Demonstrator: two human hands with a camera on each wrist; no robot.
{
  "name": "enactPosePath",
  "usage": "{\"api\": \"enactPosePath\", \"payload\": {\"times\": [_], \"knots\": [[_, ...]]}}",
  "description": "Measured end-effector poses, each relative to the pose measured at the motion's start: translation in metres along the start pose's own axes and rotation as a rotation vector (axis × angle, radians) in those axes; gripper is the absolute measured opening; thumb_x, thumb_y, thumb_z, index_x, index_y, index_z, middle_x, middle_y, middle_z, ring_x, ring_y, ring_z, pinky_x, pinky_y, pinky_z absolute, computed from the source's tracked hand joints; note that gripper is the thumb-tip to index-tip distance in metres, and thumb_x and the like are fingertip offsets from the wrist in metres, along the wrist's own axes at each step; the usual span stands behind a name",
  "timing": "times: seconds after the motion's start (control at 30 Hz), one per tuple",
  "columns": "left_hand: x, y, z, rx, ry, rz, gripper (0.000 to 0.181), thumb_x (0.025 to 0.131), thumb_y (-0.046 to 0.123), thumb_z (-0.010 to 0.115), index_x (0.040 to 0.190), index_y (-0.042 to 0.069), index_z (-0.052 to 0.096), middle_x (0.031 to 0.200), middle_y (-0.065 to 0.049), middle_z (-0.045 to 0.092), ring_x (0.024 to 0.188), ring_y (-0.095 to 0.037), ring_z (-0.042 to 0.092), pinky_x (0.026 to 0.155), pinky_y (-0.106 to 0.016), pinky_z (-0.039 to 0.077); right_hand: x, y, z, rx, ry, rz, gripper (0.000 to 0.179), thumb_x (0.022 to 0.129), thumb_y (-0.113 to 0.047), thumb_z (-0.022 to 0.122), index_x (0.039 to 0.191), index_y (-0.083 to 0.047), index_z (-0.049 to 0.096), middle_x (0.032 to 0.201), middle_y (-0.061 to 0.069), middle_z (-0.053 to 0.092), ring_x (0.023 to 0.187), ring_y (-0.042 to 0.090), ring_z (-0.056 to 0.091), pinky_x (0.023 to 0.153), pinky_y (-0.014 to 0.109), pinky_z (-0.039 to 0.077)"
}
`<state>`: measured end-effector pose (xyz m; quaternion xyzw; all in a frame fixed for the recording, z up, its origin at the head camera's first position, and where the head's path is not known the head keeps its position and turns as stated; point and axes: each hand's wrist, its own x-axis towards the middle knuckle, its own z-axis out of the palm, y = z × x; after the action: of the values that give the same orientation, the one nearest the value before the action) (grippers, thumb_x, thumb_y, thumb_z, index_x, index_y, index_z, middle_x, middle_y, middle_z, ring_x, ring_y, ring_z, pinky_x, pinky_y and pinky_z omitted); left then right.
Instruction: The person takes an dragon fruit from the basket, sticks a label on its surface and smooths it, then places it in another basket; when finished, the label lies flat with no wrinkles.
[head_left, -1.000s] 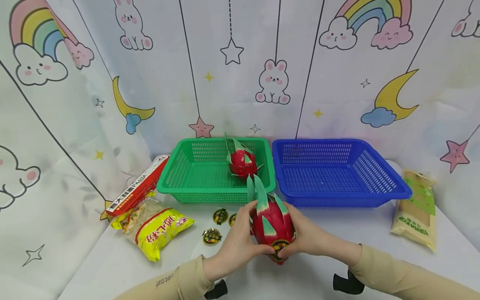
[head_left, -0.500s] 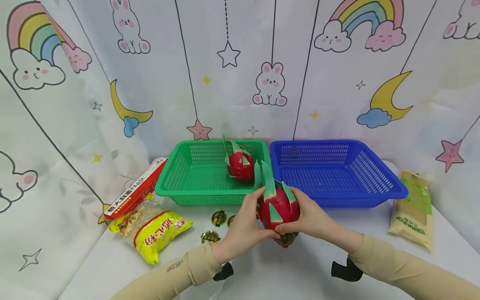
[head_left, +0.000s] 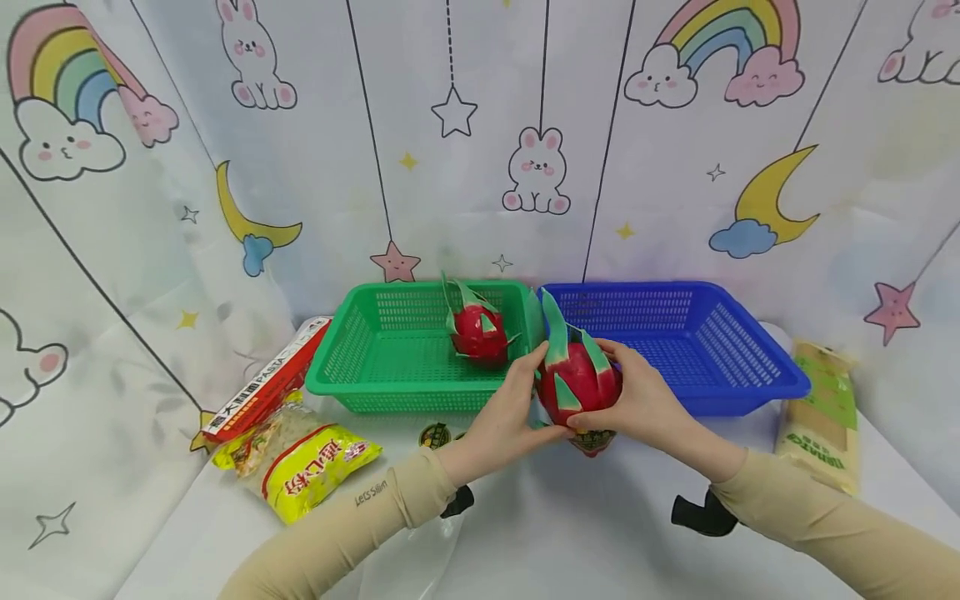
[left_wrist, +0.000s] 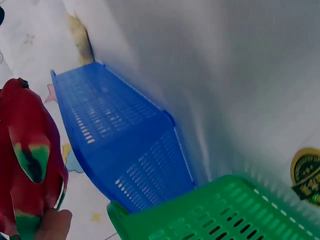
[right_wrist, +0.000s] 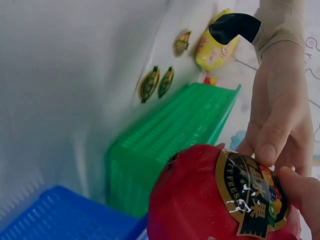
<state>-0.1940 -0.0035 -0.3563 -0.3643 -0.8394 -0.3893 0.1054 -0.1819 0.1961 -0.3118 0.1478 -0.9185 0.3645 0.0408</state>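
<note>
Both hands hold a red dragon fruit (head_left: 579,379) with green leaf tips, raised above the table in front of the two baskets. The left hand (head_left: 513,412) grips its left side, and the right hand (head_left: 645,408) grips the right, thumbs toward the wearer. A round black-and-gold sticker (right_wrist: 252,195) is on the fruit's lower end, near both thumbs in the right wrist view. Behind, the green basket (head_left: 405,402) holds a second dragon fruit (head_left: 480,335). A blue basket (head_left: 738,402) stands to its right, partly hidden by the held fruit and right hand.
A yellow pasta bag (head_left: 300,462) and a red pasta box (head_left: 270,379) lie left of the baskets. On the right is a beige-and-green packet (head_left: 819,417). Loose round stickers (head_left: 433,435) lie on a clear sheet on the white table (head_left: 555,533).
Both hands have carried the dragon fruit up and to the right, from before the green basket to the front of the blue basket's left end. The right thumb has moved up off the sticker.
</note>
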Motion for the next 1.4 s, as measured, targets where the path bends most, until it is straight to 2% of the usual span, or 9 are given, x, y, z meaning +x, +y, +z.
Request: {"api": "enactPosePath", "payload": {"times": [0.2, 0.33, 0.43, 0.53, 0.73, 0.83, 0.93, 1.17, 1.4], "knots": [[0.01, -0.006, 0.002, 0.124, 0.056, 0.043, 0.086, 0.084, 0.025, 0.069, 0.145, 0.006, 0.012, 0.143, -0.014, 0.028, 0.126, -0.024, 0.042, 0.097, -0.032, 0.044, 0.01, 0.0, -0.015, -0.066, 0.041, -0.024, 0.097, 0.063, -0.031, 0.084, 0.138, 0.0, 0.031, 0.122, 0.021, 0.048, 0.107, 0.037, 0.05, 0.074, 0.046, 0.055], [0.013, -0.011, 0.007, 0.209, 0.107, 0.053, 0.072, 0.086, 0.024, 0.065, 0.139, 0.0, 0.023, 0.139, -0.016, 0.03, 0.124, -0.026, 0.043, 0.095, -0.03, 0.046, 0.02, 0.001, -0.028, -0.085, 0.069, -0.029, 0.097, 0.065, -0.03, 0.084, 0.139, 0.002, 0.03, 0.124, 0.022, 0.047, 0.108, 0.039, 0.051, 0.077, 0.049, 0.053], [0.016, -0.017, 0.016, 0.276, 0.126, 0.056, 0.057, 0.088, 0.025, 0.063, 0.131, -0.001, 0.035, 0.131, -0.015, 0.037, 0.12, -0.024, 0.043, 0.094, -0.028, 0.046, 0.028, 0.003, -0.037, -0.092, 0.089, -0.021, 0.097, 0.066, -0.03, 0.083, 0.139, 0.002, 0.029, 0.124, 0.023, 0.047, 0.109, 0.04, 0.05, 0.079, 0.052, 0.051], [0.022, -0.022, 0.026, 0.354, 0.093, 0.058, 0.045, 0.089, 0.028, 0.061, 0.123, 0.003, 0.046, 0.127, -0.011, 0.043, 0.121, -0.022, 0.04, 0.1, -0.029, 0.041, 0.036, 0.008, -0.044, -0.103, 0.109, 0.005, 0.097, 0.068, -0.032, 0.082, 0.14, 0.002, 0.027, 0.126, 0.025, 0.045, 0.11, 0.042, 0.048, 0.08, 0.054, 0.05], [0.029, -0.029, 0.039, 0.536, -0.063, 0.088, 0.041, 0.093, 0.037, 0.053, 0.126, 0.013, 0.054, 0.135, -0.007, 0.048, 0.132, -0.032, 0.037, 0.108, -0.045, 0.031, 0.046, 0.017, -0.048, -0.132, 0.139, 0.049, 0.099, 0.068, -0.034, 0.081, 0.141, 0.003, 0.025, 0.127, 0.027, 0.043, 0.113, 0.044, 0.043, 0.079, 0.056, 0.05], [0.029, -0.033, 0.043, 0.555, -0.127, 0.089, 0.041, 0.095, 0.038, 0.048, 0.129, 0.016, 0.053, 0.136, -0.005, 0.049, 0.135, -0.031, 0.032, 0.11, -0.047, 0.026, 0.05, 0.022, -0.048, -0.151, 0.145, 0.065, 0.098, 0.069, -0.033, 0.08, 0.141, 0.003, 0.025, 0.127, 0.028, 0.042, 0.113, 0.045, 0.042, 0.079, 0.057, 0.049], [0.031, -0.036, 0.045, 0.552, -0.148, 0.117, 0.037, 0.096, 0.034, 0.046, 0.127, 0.015, 0.056, 0.131, -0.003, 0.055, 0.134, -0.025, 0.036, 0.111, -0.042, 0.026, 0.056, 0.026, -0.047, -0.161, 0.137, 0.085, 0.097, 0.069, -0.034, 0.08, 0.14, 0.003, 0.026, 0.126, 0.028, 0.042, 0.112, 0.046, 0.043, 0.079, 0.057, 0.049], [0.036, -0.04, 0.045, 0.536, -0.117, 0.157, 0.028, 0.095, 0.018, 0.051, 0.122, 0.016, 0.061, 0.121, 0.001, 0.062, 0.125, -0.019, 0.048, 0.107, -0.03, 0.033, 0.074, 0.038, -0.043, -0.206, 0.089, 0.127, 0.096, 0.069, -0.036, 0.079, 0.139, 0.004, 0.026, 0.124, 0.03, 0.043, 0.109, 0.046, 0.046, 0.079, 0.057, 0.049], [0.038, -0.04, 0.044, 0.594, -0.079, 0.18, 0.027, 0.091, 0.016, 0.057, 0.117, 0.02, 0.064, 0.115, 0.005, 0.065, 0.12, -0.014, 0.052, 0.102, -0.026, 0.038, 0.097, 0.04, -0.042, -0.313, 0.025, 0.159, 0.094, 0.067, -0.04, 0.079, 0.135, 0.004, 0.031, 0.119, 0.029, 0.046, 0.106, 0.045, 0.048, 0.079, 0.057, 0.048]]}}
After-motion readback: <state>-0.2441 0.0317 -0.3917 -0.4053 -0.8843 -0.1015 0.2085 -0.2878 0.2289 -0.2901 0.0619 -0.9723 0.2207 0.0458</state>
